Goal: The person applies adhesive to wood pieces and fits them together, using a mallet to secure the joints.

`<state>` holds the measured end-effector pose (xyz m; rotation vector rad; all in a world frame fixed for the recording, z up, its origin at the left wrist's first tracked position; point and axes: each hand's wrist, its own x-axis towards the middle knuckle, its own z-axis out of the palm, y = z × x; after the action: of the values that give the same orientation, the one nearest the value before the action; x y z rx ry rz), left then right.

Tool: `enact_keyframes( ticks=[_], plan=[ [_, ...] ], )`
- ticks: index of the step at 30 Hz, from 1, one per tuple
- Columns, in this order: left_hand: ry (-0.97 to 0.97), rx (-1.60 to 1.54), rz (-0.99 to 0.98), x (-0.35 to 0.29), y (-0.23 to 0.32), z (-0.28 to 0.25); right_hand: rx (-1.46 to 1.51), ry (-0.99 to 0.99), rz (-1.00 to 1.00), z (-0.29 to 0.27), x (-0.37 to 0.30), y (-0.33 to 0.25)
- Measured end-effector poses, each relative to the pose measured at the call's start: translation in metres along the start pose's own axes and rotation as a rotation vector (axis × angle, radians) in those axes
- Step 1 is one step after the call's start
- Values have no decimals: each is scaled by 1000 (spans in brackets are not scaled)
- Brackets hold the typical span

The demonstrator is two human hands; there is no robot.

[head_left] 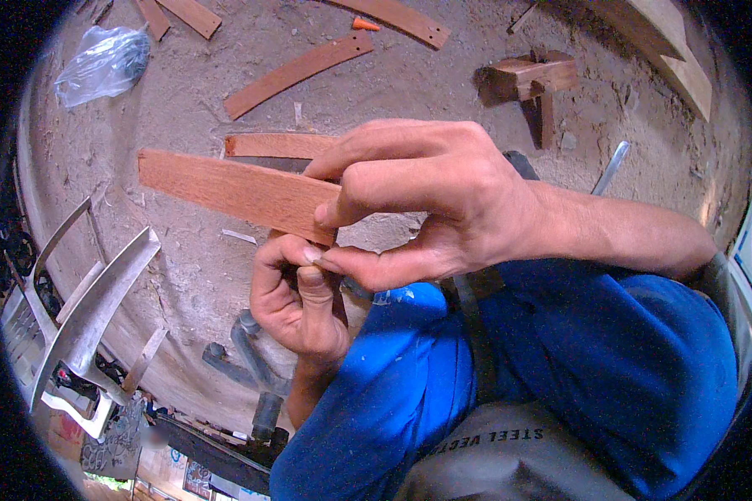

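My right hand (443, 196) grips a flat reddish-brown wooden strip (226, 188) near its right end, fingers bent over it. The strip points out to the left, with a small dark mark at its far end. Just below, my left hand (299, 301) is closed in a pinch, its thumb and forefinger meeting my right thumb tip. Whatever lies between those fingertips is too small to make out. Behind the held strip, a second wooden strip (276, 146) is partly covered by my right hand.
On the dusty ground lie a curved wooden strip with holes (301, 75), an orange cone-shaped tip (365, 24), a clear plastic bag (104, 65) and a wooden hand plane (530, 77). Handsaws (96, 301) stand at left. A thick plank (664, 58) rests at upper right.
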<state>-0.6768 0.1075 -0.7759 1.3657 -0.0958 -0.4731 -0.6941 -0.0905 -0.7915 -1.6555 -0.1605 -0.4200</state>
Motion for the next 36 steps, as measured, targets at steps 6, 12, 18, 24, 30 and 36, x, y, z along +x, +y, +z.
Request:
enact_keyframes(
  ticks=[6,12,18,24,30,36],
  plan=[
    [-4,-5,-9,0,2,2,-20,11,-29,2,0,1],
    [8,19,7,-1,2,1,-37,25,-54,4,2,1],
    [17,1,15,0,1,5,-101,-75,-26,-1,-1,-3],
    [31,-8,7,0,1,7,-95,17,-76,6,1,1],
    [29,-45,4,-1,0,7,-73,-3,-80,7,0,2],
    [35,-31,56,0,-4,15,-70,-9,-81,8,-4,7]
  ],
)
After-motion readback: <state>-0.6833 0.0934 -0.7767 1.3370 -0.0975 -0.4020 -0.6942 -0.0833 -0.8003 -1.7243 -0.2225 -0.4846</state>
